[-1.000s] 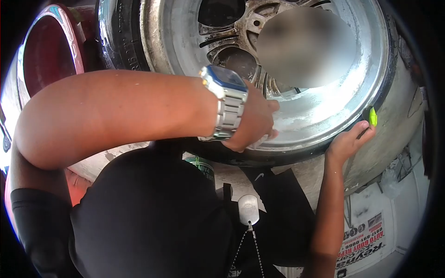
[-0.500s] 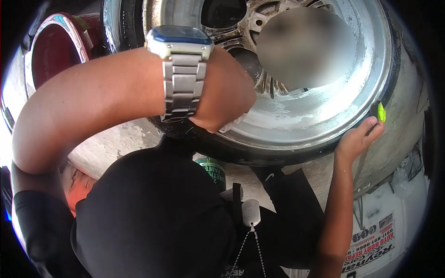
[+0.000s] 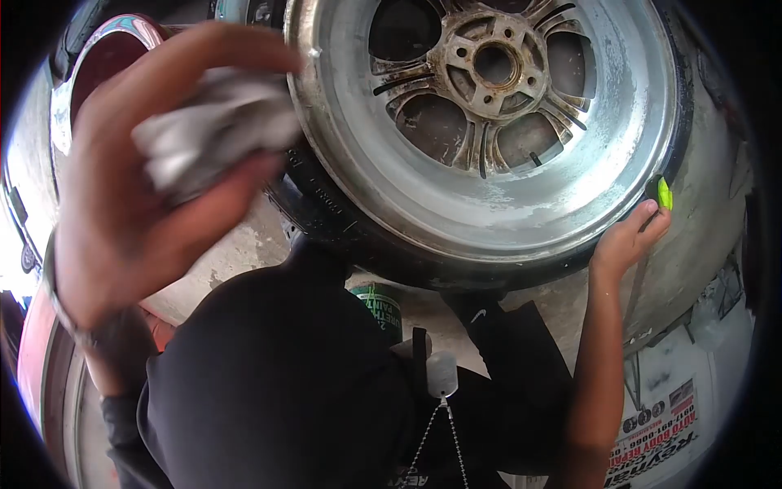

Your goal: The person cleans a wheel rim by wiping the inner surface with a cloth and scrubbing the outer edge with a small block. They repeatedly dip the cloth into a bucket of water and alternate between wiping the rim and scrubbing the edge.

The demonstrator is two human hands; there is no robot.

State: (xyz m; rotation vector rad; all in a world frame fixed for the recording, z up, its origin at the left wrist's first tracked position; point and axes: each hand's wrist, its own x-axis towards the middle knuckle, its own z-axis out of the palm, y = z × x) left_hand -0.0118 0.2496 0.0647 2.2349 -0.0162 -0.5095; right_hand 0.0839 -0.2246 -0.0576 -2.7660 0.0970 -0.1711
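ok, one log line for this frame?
left hand: grip shut on rag, clear of rim | right hand: on tyre edge, fingertips by yellow-green piece

Left hand [image 3: 142, 204] and rag [image 3: 213, 126], motion-blurred

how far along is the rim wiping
Done: much of the rim shines as bare metal inside. In hand: the left hand holds a crumpled cloth up, clear of the rim; the right hand rests on the tyre by a yellow-green tab. Left: whitish smears across the lower barrel, and the hub and spokes look brown and grimy.
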